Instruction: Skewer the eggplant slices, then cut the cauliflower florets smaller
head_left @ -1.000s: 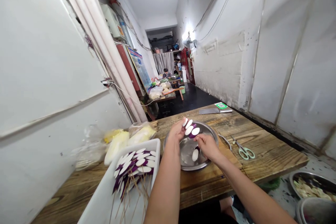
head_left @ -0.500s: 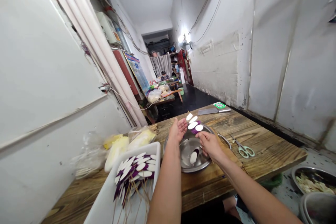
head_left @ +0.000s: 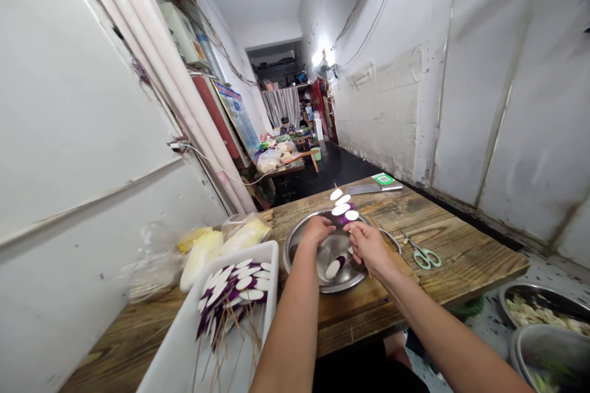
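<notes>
My right hand (head_left: 366, 244) is closed on a thin bamboo skewer (head_left: 343, 206) threaded with several white, purple-edged eggplant slices, held up over the far rim of a round steel basin (head_left: 295, 239). My left hand (head_left: 317, 230) reaches down into the basin with its fingers curled; what they touch is hidden. One loose eggplant slice (head_left: 332, 268) lies in the basin bottom.
A white tray (head_left: 184, 344) at the near left holds several finished eggplant skewers. Bagged yellow vegetables (head_left: 216, 245) lie behind it. Scissors (head_left: 421, 253), a cleaver (head_left: 369, 188) and a green card sit on the wooden table. Steel bowls (head_left: 539, 313) stand on the floor at right.
My left hand has let go of the skewer tip and dropped into the basin. My right hand keeps the skewer raised, now alone.
</notes>
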`<state>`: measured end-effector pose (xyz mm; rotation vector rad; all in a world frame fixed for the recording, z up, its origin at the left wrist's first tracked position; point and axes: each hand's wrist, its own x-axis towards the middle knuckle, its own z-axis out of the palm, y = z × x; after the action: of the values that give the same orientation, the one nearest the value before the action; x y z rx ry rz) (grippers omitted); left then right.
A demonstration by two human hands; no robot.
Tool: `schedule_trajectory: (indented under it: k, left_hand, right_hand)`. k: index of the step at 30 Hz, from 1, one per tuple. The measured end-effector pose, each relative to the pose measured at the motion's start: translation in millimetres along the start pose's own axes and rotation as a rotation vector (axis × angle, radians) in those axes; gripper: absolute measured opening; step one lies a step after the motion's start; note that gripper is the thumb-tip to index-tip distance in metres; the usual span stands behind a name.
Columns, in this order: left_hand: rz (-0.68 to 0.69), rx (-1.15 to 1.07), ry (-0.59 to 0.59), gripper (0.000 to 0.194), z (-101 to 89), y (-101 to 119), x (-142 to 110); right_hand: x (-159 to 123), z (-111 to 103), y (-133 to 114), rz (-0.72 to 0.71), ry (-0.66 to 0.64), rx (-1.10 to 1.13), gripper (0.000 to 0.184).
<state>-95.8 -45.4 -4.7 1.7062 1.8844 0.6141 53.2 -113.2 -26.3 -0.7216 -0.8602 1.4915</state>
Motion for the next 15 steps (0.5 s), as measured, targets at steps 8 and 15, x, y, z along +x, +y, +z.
schedule_trajectory:
  k: [8,15]
  left_hand:
    - [0.263,0.330,-0.446,0.027,14.5,10,-3]
    - [0.081,-0.064,-0.346,0.011,57.2,4,8]
  right_hand:
    - [5,-5,-7,0.069,-0.005,0.108,0.022]
    - [5,-6,-6,0.052,0.000,0.113,0.028]
